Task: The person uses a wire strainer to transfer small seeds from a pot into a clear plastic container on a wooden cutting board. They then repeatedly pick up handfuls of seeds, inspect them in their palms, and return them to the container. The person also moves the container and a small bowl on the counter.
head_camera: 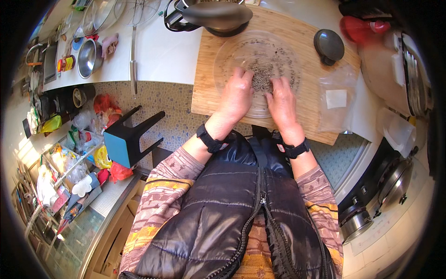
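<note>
A round clear plastic tray lies on a wooden board. Small grey-brown, peppercorn-like grains are heaped at its middle, with more scattered to the right and along the far rim. My left hand is over the tray at the heap's left edge, its fingers curled; whether anything is pinched in them is hidden. At the heap's right edge rests my right hand, fingertips among the grains and thumb apart from the fingers.
Behind the tray stands a black-handled vessel with grains inside. A black lid and a clear plastic bag lie on the board's right. On the white counter are a strainer and metal bowl. A stool stands lower left.
</note>
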Demonstrator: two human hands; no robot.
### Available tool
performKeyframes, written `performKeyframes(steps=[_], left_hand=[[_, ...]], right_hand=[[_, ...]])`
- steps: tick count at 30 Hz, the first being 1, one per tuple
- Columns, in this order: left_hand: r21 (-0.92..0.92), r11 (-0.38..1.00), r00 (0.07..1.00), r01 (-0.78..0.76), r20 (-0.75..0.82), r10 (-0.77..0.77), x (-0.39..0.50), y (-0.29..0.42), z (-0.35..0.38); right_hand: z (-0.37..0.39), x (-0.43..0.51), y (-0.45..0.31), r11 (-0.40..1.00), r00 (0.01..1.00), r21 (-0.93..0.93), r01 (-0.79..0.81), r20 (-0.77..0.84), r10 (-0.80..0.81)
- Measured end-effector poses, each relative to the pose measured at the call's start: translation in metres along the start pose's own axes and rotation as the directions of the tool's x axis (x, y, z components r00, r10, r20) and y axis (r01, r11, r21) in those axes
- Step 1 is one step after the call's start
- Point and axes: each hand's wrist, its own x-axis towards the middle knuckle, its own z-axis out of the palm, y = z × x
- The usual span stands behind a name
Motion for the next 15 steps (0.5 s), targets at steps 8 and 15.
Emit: performKeyframes(steps=[8,15], left_hand=[[-0.016,0.999,0.999,0.03,0.031,-0.03,0.003,0.003,0.002],[-0.113,0.994,0.999,0.002,-0.053,-0.008,0.005,0.005,0.01]], right_hand=[[0.008,0.005,-0.012,1.0,1.0,0.014,0.003,-0.017,-0.003],[0.022,0.011,-0.018,0.999,0.998,0.032,0.016,-0.06,-0.015]])
